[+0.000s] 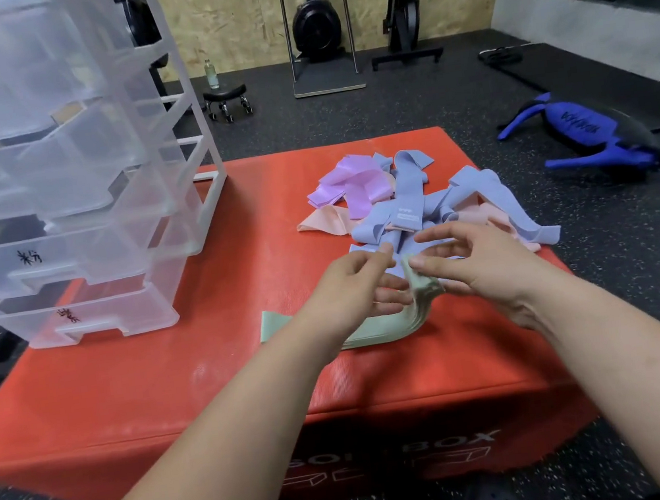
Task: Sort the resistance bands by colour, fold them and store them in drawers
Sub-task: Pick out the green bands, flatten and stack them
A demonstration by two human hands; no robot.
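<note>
A stack of pale green resistance bands (388, 328) lies on the red soft box (150, 388) in front of me, its right end bent upward. My right hand (483, 260) pinches that raised end between thumb and fingers. My left hand (349, 289) rests on the stack beside it, fingers touching the fold. Behind my hands lies a loose pile: blue bands (418, 205), purple bands (353, 182) and peach bands (327, 221). A clear plastic drawer unit (75, 189) stands on the box's left side, its drawers pulled partly out and marked with handwritten labels.
The box sits on dark speckled gym flooring. A blue weighted bag (585, 139) lies on the floor to the right. A small wheeled stool (227, 100) with a bottle on it, and exercise machines, stand by the far wooden wall.
</note>
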